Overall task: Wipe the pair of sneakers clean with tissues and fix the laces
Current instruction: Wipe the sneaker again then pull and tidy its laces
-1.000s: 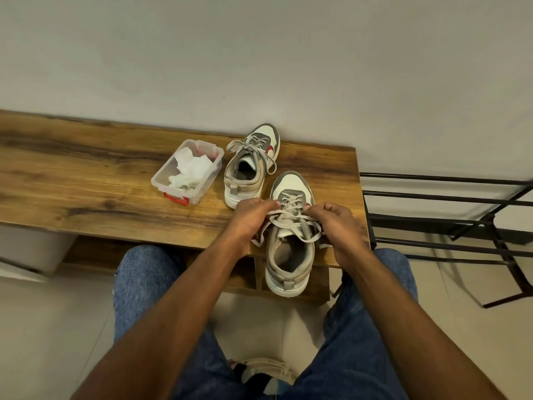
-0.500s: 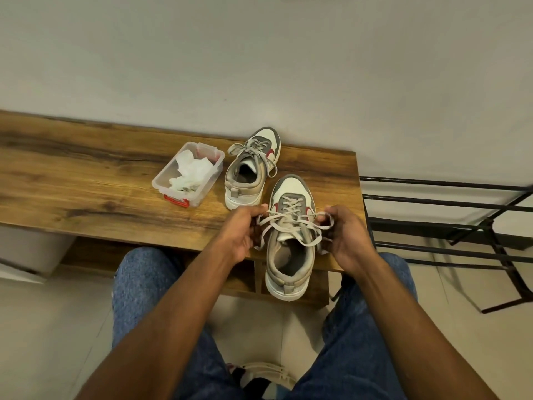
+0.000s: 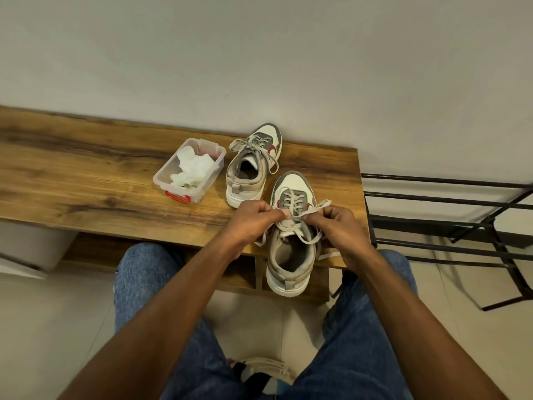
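Observation:
Two grey-and-white sneakers with red marks stand on the wooden bench [image 3: 86,180]. The near sneaker [image 3: 291,255] hangs its heel over the bench's front edge. Its pale laces [image 3: 305,238] are held above the tongue: my left hand [image 3: 253,217] pinches one lace from the left, my right hand [image 3: 337,223] pinches the other, whose end sticks up to the right. The far sneaker [image 3: 251,166] sits behind with a tied bow. Crumpled white tissues [image 3: 191,168] lie in a clear plastic box [image 3: 173,183] with a red clasp.
A grey wall rises right behind the bench. A black metal rack [image 3: 461,220] stands to the right of the bench. My knees in blue jeans [image 3: 144,278] are against the bench front, over a pale tiled floor.
My hands, spread apart and pulling the laces sideways half a second ago, have come together over the tongue of the near sneaker. One lace end now points up to the right.

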